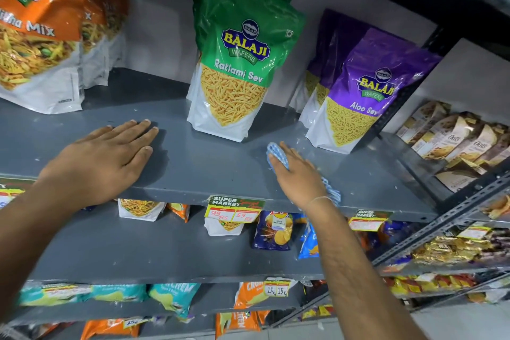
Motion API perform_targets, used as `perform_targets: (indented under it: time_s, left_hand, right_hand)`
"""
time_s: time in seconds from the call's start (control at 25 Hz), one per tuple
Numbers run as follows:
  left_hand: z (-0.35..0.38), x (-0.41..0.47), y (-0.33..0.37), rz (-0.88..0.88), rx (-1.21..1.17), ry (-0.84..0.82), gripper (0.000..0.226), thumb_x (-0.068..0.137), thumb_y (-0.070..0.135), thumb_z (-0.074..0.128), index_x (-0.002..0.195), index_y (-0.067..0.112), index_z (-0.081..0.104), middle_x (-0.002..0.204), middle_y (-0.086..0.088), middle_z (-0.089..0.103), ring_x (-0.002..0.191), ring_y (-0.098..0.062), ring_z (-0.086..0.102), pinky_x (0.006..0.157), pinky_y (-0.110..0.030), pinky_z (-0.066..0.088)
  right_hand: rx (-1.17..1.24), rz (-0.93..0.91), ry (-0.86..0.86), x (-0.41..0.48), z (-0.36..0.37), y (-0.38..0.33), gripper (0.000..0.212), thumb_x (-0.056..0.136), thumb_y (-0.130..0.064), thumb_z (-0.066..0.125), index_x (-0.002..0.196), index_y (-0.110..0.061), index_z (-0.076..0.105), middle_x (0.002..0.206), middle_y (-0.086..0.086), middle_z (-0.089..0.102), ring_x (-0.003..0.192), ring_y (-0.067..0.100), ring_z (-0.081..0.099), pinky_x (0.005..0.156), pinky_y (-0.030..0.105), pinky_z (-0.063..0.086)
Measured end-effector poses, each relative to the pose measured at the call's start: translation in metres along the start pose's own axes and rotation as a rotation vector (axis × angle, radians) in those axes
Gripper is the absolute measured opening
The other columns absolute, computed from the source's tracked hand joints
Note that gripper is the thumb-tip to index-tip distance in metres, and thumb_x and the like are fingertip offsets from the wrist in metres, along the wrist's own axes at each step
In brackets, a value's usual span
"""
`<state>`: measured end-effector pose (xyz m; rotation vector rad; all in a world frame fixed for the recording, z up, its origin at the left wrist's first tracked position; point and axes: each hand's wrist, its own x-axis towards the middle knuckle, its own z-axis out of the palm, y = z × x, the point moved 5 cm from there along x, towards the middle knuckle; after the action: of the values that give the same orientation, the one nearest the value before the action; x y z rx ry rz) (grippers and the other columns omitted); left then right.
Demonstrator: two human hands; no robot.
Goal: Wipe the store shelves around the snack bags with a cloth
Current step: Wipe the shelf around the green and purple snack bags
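While right hand (296,174) presses cloth (277,153), green bag (234,63) holds sev.

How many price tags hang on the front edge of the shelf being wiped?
3. One price tag hangs mid-edge, left of the right hand; another hangs further right; a third shows partly at the left edge. The forearms may hide more.
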<state>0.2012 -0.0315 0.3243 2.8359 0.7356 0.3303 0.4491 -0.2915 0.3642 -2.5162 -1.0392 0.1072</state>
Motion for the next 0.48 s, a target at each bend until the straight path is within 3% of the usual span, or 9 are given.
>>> perform_targets:
  time_s: [0.16, 0.24, 0.36, 0.48]
  left_hand:
    - [-0.003, -0.004, 0.006, 0.004, 0.002, -0.009, 0.082, 0.089, 0.067, -0.008, 0.164, 0.039, 0.010, 0.172, 0.020, 0.004, 0.158, -0.001, 0.001, 0.131, -0.032, 0.005]
    - [-0.005, -0.005, 0.007, 0.002, 0.011, -0.002, 0.082, 0.089, 0.065, -0.008, 0.165, 0.038, 0.010, 0.172, 0.018, 0.005, 0.160, -0.003, 0.003, 0.131, -0.033, 0.005]
    - [-0.005, -0.006, 0.009, 0.007, 0.025, 0.010, 0.083, 0.090, 0.063, -0.008, 0.165, 0.035, 0.012, 0.173, 0.015, 0.008, 0.161, -0.006, 0.005, 0.132, -0.034, 0.007]
    - [-0.004, -0.007, 0.010, 0.003, 0.042, 0.020, 0.083, 0.090, 0.061, -0.006, 0.165, 0.033, 0.014, 0.174, 0.012, 0.010, 0.161, -0.008, 0.008, 0.132, -0.035, 0.008]
  right_hand:
    - [0.034, -0.221, -0.110, -0.018, 0.022, -0.045, 0.050, 0.105, -0.047, 0.037, 0.154, -0.036, 0.032, 0.162, -0.017, 0.029, 0.151, 0.005, 0.020, 0.124, 0.031, 0.011]
    - [0.123, -0.308, -0.151, -0.025, 0.029, -0.051, 0.049, 0.104, -0.046, 0.040, 0.152, -0.040, 0.035, 0.160, -0.019, 0.034, 0.149, 0.005, 0.027, 0.124, 0.032, 0.016]
    - [0.308, -0.198, 0.015, -0.008, 0.014, -0.024, 0.049, 0.101, -0.041, 0.046, 0.149, -0.038, 0.040, 0.154, -0.012, 0.046, 0.143, 0.013, 0.042, 0.121, 0.040, 0.029]
    - [0.119, -0.101, 0.000, 0.005, 0.010, -0.010, 0.049, 0.102, -0.043, 0.044, 0.151, -0.034, 0.042, 0.157, -0.009, 0.042, 0.147, 0.014, 0.035, 0.122, 0.033, 0.025]
